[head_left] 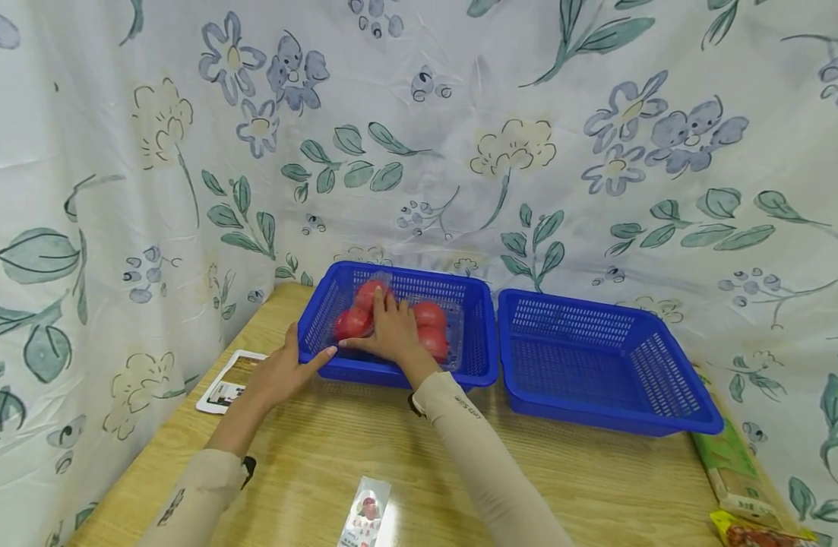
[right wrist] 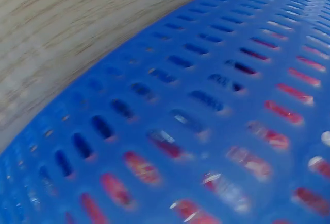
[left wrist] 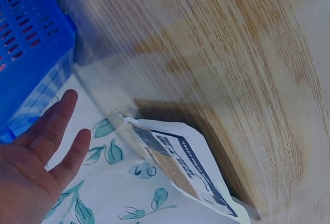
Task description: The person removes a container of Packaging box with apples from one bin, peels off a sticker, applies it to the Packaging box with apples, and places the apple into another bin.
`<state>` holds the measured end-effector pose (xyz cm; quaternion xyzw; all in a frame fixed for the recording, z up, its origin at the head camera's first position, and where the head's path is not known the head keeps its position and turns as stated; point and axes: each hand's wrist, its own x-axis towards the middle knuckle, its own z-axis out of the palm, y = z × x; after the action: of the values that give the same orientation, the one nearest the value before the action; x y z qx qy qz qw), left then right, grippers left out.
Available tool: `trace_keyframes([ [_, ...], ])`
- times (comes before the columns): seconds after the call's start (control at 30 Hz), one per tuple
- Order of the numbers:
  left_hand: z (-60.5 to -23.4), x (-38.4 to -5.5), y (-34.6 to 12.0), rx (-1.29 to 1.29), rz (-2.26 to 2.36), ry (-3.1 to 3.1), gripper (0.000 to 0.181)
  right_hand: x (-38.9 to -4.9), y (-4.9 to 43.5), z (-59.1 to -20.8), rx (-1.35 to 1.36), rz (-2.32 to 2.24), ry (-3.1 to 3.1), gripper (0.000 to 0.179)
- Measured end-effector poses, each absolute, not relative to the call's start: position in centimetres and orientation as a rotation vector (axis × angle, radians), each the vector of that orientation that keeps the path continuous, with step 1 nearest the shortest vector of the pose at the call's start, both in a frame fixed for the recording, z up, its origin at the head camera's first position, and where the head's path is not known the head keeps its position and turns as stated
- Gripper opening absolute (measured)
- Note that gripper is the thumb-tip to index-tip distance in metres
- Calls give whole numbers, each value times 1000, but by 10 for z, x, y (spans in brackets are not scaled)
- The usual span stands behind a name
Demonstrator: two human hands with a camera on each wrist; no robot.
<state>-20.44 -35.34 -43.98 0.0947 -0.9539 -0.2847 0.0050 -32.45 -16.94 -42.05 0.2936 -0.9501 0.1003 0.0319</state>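
Two clear plastic boxes of red round fruit lie in the left blue basket (head_left: 405, 377), the left box (head_left: 353, 323) and the right box (head_left: 432, 343). My right hand (head_left: 394, 334) reaches in from above and holds the left box, thumb on its near side and fingers spread over its top. My left hand (head_left: 282, 372) rests at the basket's front left corner, thumb along the front rim and fingers against the outside wall. In the left wrist view, two fingers (left wrist: 51, 126) extend nearly straight beside the wall. Red fruit shows through the basket's slotted wall (right wrist: 206, 90) in the right wrist view.
Another blue basket (head_left: 569, 372) stands close on the right. A white-edged printed pouch (left wrist: 180, 165) lies by my left hand. Near the front is a small printed packet (head_left: 365, 513). A green package (head_left: 733, 463) lies at the right edge, and a floral curtain (head_left: 460, 99) hangs behind.
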Motion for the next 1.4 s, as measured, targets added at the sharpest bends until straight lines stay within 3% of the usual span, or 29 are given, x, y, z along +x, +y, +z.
trace_keyframes([
  [0.73, -440, -203, -352, 275, -934, -2964, 109, -319, -180, -417, 792, 949, -3026, 123],
  [1.4, -437, -202, -350, 294, -924, -2971, 108, -322, -183, -422, 535, 1665, -2774, 104],
])
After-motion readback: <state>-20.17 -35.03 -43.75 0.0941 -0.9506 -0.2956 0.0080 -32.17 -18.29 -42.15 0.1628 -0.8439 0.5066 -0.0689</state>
